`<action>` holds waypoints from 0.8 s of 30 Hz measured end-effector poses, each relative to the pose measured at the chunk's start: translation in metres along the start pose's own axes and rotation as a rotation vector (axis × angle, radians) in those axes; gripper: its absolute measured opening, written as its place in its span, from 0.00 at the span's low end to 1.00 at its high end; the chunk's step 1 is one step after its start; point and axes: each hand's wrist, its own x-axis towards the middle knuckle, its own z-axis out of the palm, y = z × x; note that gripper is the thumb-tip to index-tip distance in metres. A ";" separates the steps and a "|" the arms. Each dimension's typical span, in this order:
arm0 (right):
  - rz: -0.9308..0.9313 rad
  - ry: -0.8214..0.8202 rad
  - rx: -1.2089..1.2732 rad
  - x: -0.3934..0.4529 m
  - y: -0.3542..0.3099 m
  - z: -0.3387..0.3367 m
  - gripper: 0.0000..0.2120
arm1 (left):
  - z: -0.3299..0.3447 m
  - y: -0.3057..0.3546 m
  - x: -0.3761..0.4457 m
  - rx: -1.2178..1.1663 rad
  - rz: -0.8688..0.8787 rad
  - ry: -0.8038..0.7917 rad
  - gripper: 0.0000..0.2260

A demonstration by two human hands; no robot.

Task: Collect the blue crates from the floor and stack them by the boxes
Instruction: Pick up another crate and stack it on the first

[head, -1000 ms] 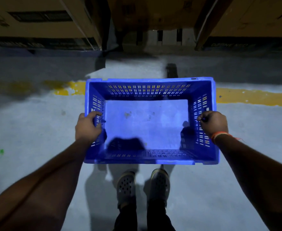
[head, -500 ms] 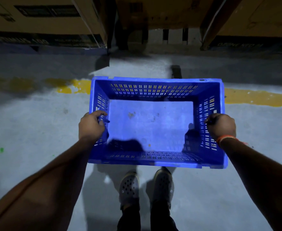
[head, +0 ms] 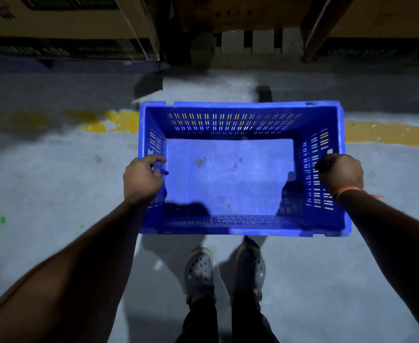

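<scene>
Far left, a green spot on the grey floor, and a worn yellow line running across it. Up top left, big boxes stand along the back edge, dark print on their lower band. Now the left hand: fingers curled over the crate's left wall, gripping it through the slots. The crate is blue, slotted on all four sides, held up off the floor in front of the body, level, with only a few brown specks on its base. Below it, two grey clogs stand side by side on the floor, just behind the crate's near rim. Over to the right hand, fingers wrapped over the right wall, an orange band at the wrist. Beyond, the yellow line carries on to the right edge, more boxes above it
</scene>
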 end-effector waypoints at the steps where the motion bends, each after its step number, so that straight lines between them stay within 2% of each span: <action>1: -0.002 0.005 -0.007 0.000 -0.001 0.000 0.10 | 0.000 0.000 0.000 -0.006 0.006 0.005 0.18; 11: -0.020 0.060 -0.038 -0.001 -0.002 0.003 0.09 | 0.006 0.003 0.000 0.079 -0.009 0.079 0.16; 17: -0.041 0.080 0.026 -0.007 -0.002 0.001 0.09 | 0.002 0.010 -0.005 0.140 0.038 0.104 0.18; 24: -0.055 0.136 -0.029 -0.009 -0.003 0.002 0.12 | 0.005 0.005 -0.001 0.210 0.110 0.143 0.15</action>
